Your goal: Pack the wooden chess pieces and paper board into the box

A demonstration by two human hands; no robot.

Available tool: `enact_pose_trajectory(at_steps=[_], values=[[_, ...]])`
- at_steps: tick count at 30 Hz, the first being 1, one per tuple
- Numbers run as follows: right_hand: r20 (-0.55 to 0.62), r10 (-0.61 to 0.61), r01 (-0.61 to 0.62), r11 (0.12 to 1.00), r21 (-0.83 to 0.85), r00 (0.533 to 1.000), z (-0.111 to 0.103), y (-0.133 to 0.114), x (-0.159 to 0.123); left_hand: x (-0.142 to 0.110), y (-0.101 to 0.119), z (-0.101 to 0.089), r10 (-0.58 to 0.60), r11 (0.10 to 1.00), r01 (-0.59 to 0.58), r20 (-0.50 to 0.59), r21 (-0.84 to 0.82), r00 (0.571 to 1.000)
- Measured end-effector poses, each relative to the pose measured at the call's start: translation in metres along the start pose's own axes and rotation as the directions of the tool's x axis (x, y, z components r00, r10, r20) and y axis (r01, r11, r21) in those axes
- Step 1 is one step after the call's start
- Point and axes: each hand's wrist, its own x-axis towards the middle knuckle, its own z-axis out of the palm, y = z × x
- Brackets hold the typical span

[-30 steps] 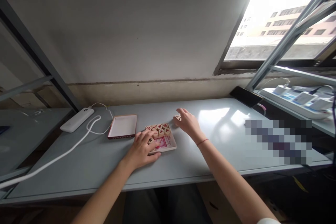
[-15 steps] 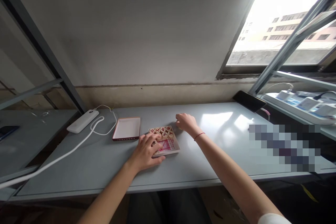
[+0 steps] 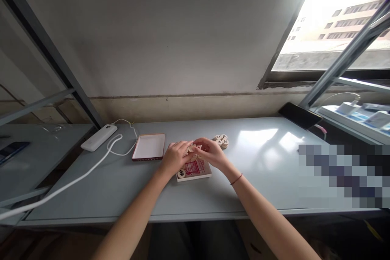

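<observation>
While the left hand (image 3: 174, 157) and right hand (image 3: 211, 153) crowd the box (image 3: 195, 177) mid-frame, their grips too hidden to tell, one bump could knock pieces (image 3: 181, 173) crooked

No text reads with certainty: black Chinese characters, too small to make out, mark the xiangqi piece (image 3: 181, 173) at the open box's (image 3: 199, 177) seven-o'clock corner and the stacked xiangqi pieces (image 3: 224, 143) toward its two o'clock.

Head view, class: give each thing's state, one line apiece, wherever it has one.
Box: open, partly filled with pieces
Lid: off, inside up
Outside pieces: clustered, faces up
Power bank: lying flat
Black device: dark; on or off unclear
Left hand: over box; grip unclear
Right hand: over box; grip unclear
</observation>
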Motion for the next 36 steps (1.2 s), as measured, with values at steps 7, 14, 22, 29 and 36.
enact_pose_trajectory(at_steps=[7, 14, 22, 29, 36], values=[[-0.063, 0.055, -0.056, 0.998, -0.007, 0.997, -0.008, -0.001, -0.001, -0.013, 0.003, -0.004, -0.101, 0.987, 0.092, -0.063, -0.131, 0.993], [-0.116, 0.079, -0.077, 0.997, 0.024, 0.99, -0.013, -0.005, -0.004, -0.016, -0.001, -0.014, -0.064, 0.987, 0.063, -0.004, -0.151, 0.998], [-0.083, 0.043, -0.047, 0.998, -0.052, 0.996, -0.012, -0.007, -0.005, -0.016, 0.006, -0.012, 0.052, 0.997, -0.04, 0.18, -0.068, 0.982], [0.213, -0.083, 0.142, 0.949, -0.281, 0.973, -0.01, -0.019, -0.014, -0.016, -0.005, -0.019, 0.002, 0.994, 0.01, 0.109, -0.108, 0.994], [0.333, -0.234, 0.387, 0.749, -0.537, 0.914, 0.001, -0.018, -0.019, -0.018, -0.015, -0.015, -0.061, 0.994, 0.068, 0.071, -0.087, 0.996]])
